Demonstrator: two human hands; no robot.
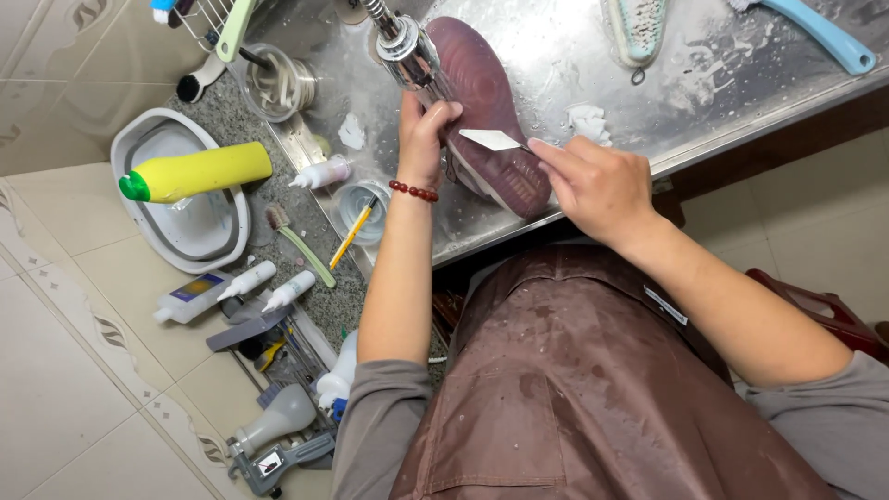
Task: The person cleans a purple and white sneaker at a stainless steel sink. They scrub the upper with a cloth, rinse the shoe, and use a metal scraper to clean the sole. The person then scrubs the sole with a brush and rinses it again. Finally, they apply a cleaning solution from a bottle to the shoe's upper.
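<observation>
the left hand [424, 134] is gripping the upturned maroon rubber-soled shoe [482, 111] steady while the right hand [597, 185] fingers are pinching a flat white scraper blade [491, 140] against its sole

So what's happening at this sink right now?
A person in a brown apron stands at a wet steel sink. Their left hand grips a dark maroon shoe, sole up, just under the faucet head. Their right hand holds a thin tool with a flat white blade against the sole. Two brushes lie on the sink surface beyond. On the counter to the left are a yellow bottle in a grey basin, small squeeze bottles and a toothbrush.
</observation>
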